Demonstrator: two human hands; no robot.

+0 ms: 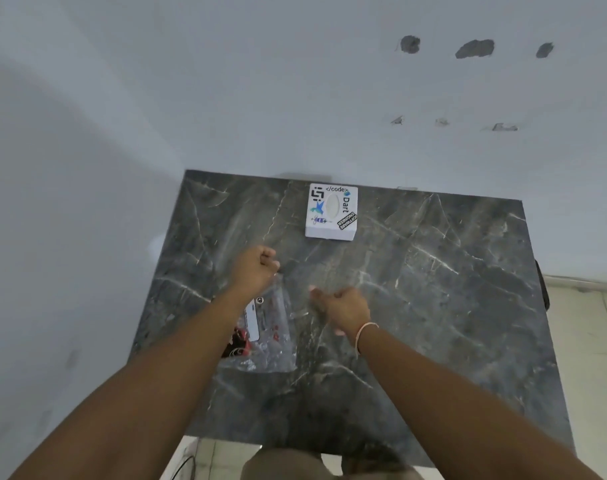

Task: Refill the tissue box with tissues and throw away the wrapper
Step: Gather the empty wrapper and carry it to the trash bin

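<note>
One wrapper (268,325) in left hand (255,270), tissue box (331,211) beyond.
</note>
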